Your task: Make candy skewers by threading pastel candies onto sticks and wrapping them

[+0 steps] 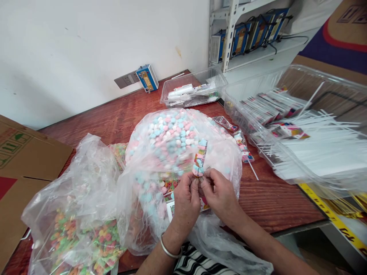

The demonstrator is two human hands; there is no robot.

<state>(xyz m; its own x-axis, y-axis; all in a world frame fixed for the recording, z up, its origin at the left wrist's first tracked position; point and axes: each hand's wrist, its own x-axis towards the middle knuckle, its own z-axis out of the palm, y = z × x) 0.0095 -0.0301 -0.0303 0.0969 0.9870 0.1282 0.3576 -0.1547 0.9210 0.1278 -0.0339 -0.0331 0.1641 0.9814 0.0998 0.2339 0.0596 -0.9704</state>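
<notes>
Between the fingertips of both hands stands a candy packet, a narrow clear wrapper with pink and blue pieces inside. My left hand pinches its lower end from the left. From the right, my right hand pinches the same end, so the packet points up and away from me. What the fingertips do at the very bottom is hidden. Behind and below the hands lies a big clear bag of pink, white and blue candies. Partly under its film are colourful ring candies.
A bag of ring candies lies at the left, beside a cardboard box. A finished-looking candy stick rests right of the big bag. Clear tubs hold white sticks and printed wrappers. A blue device leans by the wall.
</notes>
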